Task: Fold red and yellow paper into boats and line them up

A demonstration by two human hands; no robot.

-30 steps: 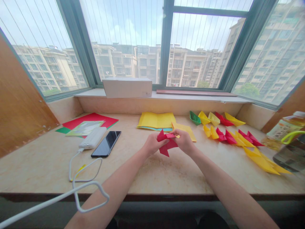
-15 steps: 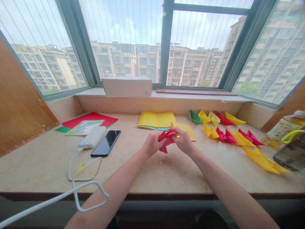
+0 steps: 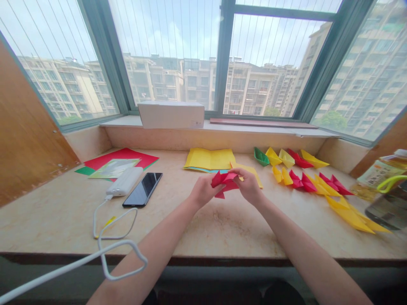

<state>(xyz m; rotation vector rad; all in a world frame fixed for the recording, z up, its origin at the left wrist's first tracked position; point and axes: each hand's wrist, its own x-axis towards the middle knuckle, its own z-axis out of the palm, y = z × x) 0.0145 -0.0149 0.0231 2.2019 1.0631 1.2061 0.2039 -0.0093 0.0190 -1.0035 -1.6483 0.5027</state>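
A folded piece of red paper [image 3: 226, 180] is held up over the middle of the counter between my two hands. My left hand [image 3: 205, 190] is closed on its left side, thumb in front. On the other side, my right hand [image 3: 248, 183] pinches the upper right part of the paper. Parts of the folds are hidden behind my fingers. Just behind the hands lie a stack of yellow sheets [image 3: 208, 159] with a blue edge beneath, and a separate yellow sheet [image 3: 253, 173].
Folded paper boats, among them a green one [image 3: 261, 156], and other yellow and red folded shapes stand at the right. Beyond them are a bottle [image 3: 378, 171] and a dark container [image 3: 389, 207]. Leftward lie red paper [image 3: 121, 157], a power bank [image 3: 125, 181], a phone [image 3: 143, 189] and a white cable [image 3: 124, 242].
The red paper has turned in my hands and now shows a broader flat face towards the right. My right hand has shifted slightly outward. The view has moved a little.
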